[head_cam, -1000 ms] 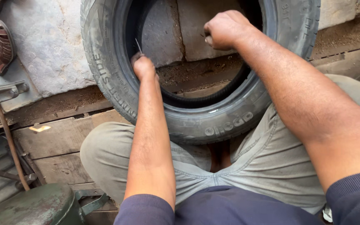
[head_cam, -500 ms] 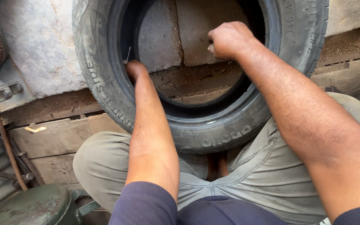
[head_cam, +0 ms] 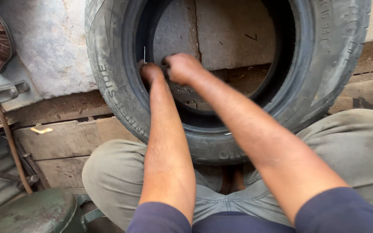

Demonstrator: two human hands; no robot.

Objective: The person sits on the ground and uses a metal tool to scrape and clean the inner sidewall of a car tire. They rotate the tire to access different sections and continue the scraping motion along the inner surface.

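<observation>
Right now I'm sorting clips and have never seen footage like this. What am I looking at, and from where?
The camera sits on a person's head and looks down over their arms and lap. A worn black tyre stands upright between their knees, against a stone slab and wooden planks. Both hands are at the tyre's inner rim: the left hand pinches a thin metal pin, the right hand is a closed fist beside it. What the fist holds is hidden. A green can sits lower left.

The tyre (head_cam: 109, 82) is cut off at the top edge; both hands' fingertips hide behind its rim.
</observation>
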